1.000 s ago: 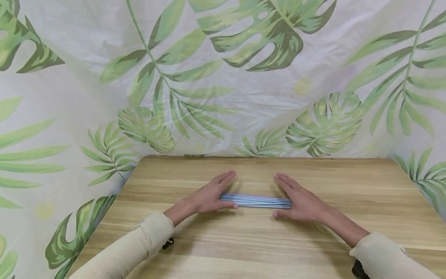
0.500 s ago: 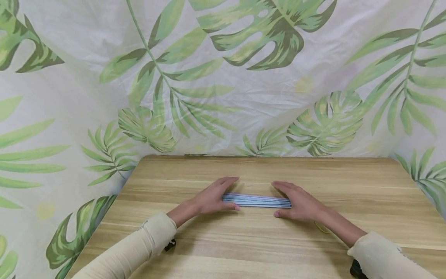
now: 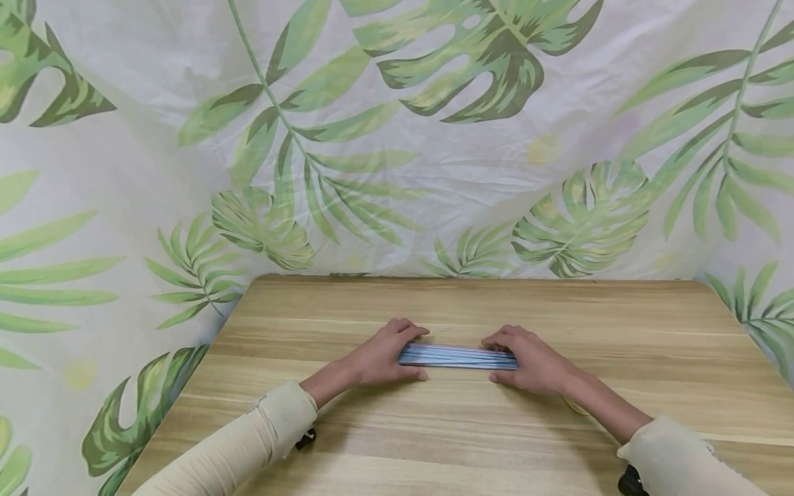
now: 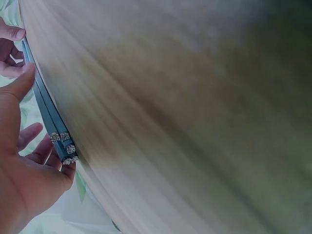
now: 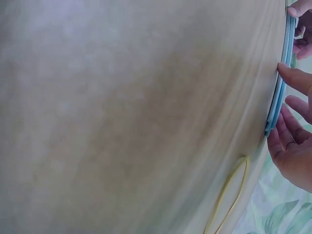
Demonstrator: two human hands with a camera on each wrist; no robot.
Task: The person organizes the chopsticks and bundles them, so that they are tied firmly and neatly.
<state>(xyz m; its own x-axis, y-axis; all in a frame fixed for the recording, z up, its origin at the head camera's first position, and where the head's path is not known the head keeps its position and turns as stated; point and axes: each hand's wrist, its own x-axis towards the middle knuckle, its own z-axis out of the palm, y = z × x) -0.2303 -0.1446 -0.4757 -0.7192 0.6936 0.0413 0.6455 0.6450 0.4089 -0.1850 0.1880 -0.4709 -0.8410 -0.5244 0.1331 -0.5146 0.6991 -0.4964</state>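
Note:
A bundle of slim pale-blue sticks [image 3: 457, 357] lies lengthwise from left to right on the wooden table. In the left wrist view the sticks [image 4: 45, 107] show speckled, glittery ends. My left hand [image 3: 383, 357] holds the bundle's left end, thumb on the near side and fingers curled round the far side. At the right end my right hand [image 3: 538, 359] mirrors that hold. The right wrist view has the right thumb [image 5: 295, 78] against the sticks [image 5: 279, 97] and the other fingers curved behind them. Both palms partly cover the ends in the head view.
A yellow rubber band [image 5: 225, 197] lies on the table [image 3: 434, 441] close to the right wrist, mostly hidden by it in the head view. Beyond the table's back edge hangs a leaf-patterned cloth [image 3: 471, 172].
Fingers that were straight and spread have curled in round the sticks at both ends. The left hand has shifted slightly right; the bundle has stayed in about the same place.

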